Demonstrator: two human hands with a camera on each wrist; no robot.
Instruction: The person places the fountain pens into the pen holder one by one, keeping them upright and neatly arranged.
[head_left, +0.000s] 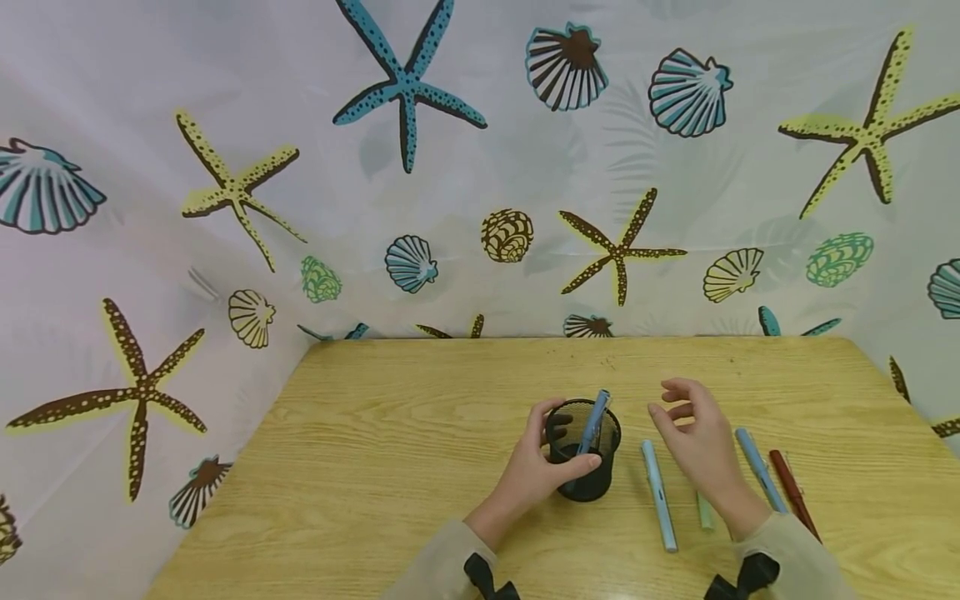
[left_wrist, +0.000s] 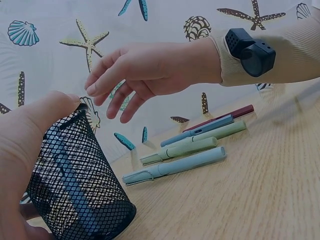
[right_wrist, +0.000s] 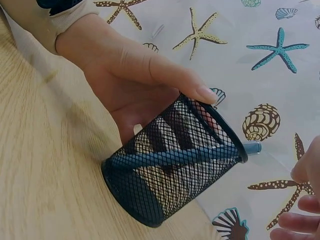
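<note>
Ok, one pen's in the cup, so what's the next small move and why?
Probably bring the right hand down onto the nearest pen on the table and pick it up. That hand hovers open and holds nothing, several pens lie beside it, and the left hand grips the mesh cup, which holds just one blue pen.

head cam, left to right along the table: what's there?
Left hand gripping the black mesh pen cup with a blue pen standing in it → light blue pen lying on the table → green pen, partly hidden by the right hand above it → blue pen → dark red pen.
</note>
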